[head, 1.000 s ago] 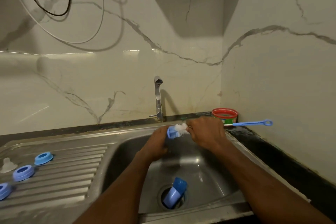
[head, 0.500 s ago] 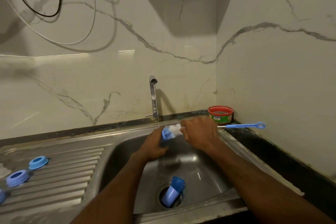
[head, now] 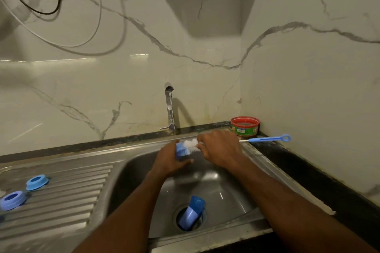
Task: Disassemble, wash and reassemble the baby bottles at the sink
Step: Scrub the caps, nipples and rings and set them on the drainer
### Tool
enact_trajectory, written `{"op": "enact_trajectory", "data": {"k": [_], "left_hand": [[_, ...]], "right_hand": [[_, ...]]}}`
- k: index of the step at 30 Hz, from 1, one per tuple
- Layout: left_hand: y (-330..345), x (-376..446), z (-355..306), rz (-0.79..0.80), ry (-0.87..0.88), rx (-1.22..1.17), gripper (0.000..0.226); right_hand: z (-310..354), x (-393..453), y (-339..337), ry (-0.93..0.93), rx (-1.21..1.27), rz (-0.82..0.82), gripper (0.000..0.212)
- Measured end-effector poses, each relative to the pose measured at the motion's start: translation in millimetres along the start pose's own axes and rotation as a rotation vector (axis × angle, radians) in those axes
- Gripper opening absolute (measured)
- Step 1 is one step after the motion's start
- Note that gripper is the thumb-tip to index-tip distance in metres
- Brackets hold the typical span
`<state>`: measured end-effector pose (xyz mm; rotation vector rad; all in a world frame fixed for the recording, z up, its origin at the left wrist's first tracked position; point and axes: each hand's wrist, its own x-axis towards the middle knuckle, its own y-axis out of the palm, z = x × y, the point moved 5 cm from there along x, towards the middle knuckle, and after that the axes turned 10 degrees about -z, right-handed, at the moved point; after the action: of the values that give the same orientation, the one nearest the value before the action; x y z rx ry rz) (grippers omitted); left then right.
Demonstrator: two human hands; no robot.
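While left hand [head: 168, 162] grips bottle [head: 181, 151], right hand [head: 220, 150] holds brush [head: 267, 139]

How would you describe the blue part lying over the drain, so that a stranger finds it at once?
Look into the steel sink basin, at its round drain. A blue bottle part lies tilted there, one end inside the drain. Unlike the flat blue rings on the drainboard, it is tall, and no hand touches it.

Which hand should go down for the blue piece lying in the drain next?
Probably the left hand: it grips only the small blue part and is nearer the piece in the drain. The right hand holds the bottle brush.
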<state>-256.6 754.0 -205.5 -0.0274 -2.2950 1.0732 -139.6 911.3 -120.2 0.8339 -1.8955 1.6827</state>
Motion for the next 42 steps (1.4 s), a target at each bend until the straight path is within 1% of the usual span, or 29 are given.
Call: {"op": "enact_trajectory", "data": {"k": [2, 4, 5, 6, 7, 9, 10, 12, 14, 16, 17, 18, 19, 20, 22, 24, 25, 27, 29, 33, 35, 37, 38, 40, 42], "left_hand": [[4.0, -4.0, -13.0, 0.078, 0.099, -0.018, 0.061], [4.6, -1.9, -22.0, 0.081, 0.157, 0.006, 0.049], [3.2, -0.7, -23.8, 0.078, 0.160, 0.044, 0.042], [-0.7, 0.3, -24.7, 0.052, 0.175, 0.110, 0.037], [-6.0, 1.1, -24.2, -0.007, 0.196, 0.179, 0.036], [-17.4, -1.6, -18.7, -0.158, 0.253, 0.313, 0.046], [-21.5, -3.1, -13.9, -0.204, 0.246, 0.347, 0.052], [-23.5, -3.7, -3.8, -0.245, 0.152, 0.344, 0.064], [-19.6, -0.5, 1.0, -0.247, 0.062, 0.279, 0.077], [-8.9, 1.8, 1.8, -0.112, -0.014, 0.064, 0.081], [-2.1, 0.7, -1.1, -0.008, -0.019, -0.024, 0.077], [4.2, -2.0, -5.0, 0.095, 0.008, -0.054, 0.070], [7.3, -5.2, -9.7, 0.154, 0.066, -0.026, 0.063], [9.9, -6.5, -12.0, 0.176, 0.114, -0.004, 0.059], [8.6, -5.4, -14.5, 0.156, 0.165, 0.031, 0.059], [2.7, -3.4, -13.9, 0.083, 0.182, 0.074, 0.061], [-1.5, -1.6, -11.8, 0.025, 0.184, 0.046, 0.062], [-12.7, -0.1, -4.1, -0.119, 0.145, -0.084, 0.062], [-19.3, 1.6, 4.0, -0.207, 0.092, -0.180, 0.053], [-19.8, 2.5, 8.9, -0.243, 0.022, -0.259, 0.039], [-19.2, 2.9, 18.8, -0.277, -0.114, -0.292, 0.035], [-19.3, 2.1, 29.7, -0.285, -0.247, -0.316, 0.042], [-19.1, 2.5, 32.9, -0.263, -0.263, -0.299, 0.044], [-17.6, 1.4, 33.4, -0.190, -0.234, -0.219, 0.047], [-16.4, 0.8, 27.9, -0.171, -0.225, -0.215, 0.048]], "right_hand": [[-10.6, -3.0, 4.7, 0.099, -0.002, 0.052, 0.030], [-22.0, -6.4, 11.6, 0.186, 0.024, 0.131, 0.032], [-25.1, -8.0, 14.5, 0.193, 0.035, 0.177, 0.034], [-25.5, -8.5, 16.6, 0.169, 0.051, 0.218, 0.036], [-23.4, -9.0, 18.2, 0.128, 0.076, 0.266, 0.038], [-18.4, -10.1, 18.7, 0.054, 0.174, 0.347, 0.040], [-16.0, -9.3, 17.8, 0.033, 0.225, 0.367, 0.040], [-10.8, -6.7, 13.1, -0.015, 0.246, 0.326, 0.040], [-6.8, -3.5, 7.0, -0.061, 0.147, 0.204, 0.038], [-6.7, -1.2, -0.3, -0.070, 0.047, 0.077, 0.035], [-8.7, -1.2, -3.3, -0.052, 0.006, 0.044, 0.034], [-11.3, -1.9, -3.7, -0.023, -0.020, 0.038, 0.033], [-15.0, -3.2, -2.0, 0.017, -0.032, 0.055, 0.033], [-19.3, -4.3, 2.2, 0.065, -0.027, 0.087, 0.033], [-27.1, -7.5, 11.4, 0.165, 0.005, 0.185, 0.036], [-31.7, -11.0, 20.2, 0.230, 0.044, 0.262, 0.039], [-32.8, -11.8, 22.9, 0.248, 0.060, 0.288, 0.040], [-32.8, -11.9, 27.7, 0.281, 0.098, 0.320, 0.040], [-33.5, -9.7, 30.7, 0.319, 0.137, 0.337, 0.040], [-36.8, -4.7, 24.8, 0.333, 0.116, 0.287, 0.042], [-41.6, -2.6, 15.1, 0.311, 0.055, 0.220, 0.037], [-49.6, -2.1, 8.8, 0.319, 0.010, 0.193, 0.034], [-53.4, -2.0, 7.7, 0.331, 0.010, 0.199, 0.034], [-56.2, -1.5, 8.0, 0.355, 0.036, 0.210, 0.037], [-51.9, -0.6, 8.9, 0.338, 0.038, 0.186, 0.039]]}}
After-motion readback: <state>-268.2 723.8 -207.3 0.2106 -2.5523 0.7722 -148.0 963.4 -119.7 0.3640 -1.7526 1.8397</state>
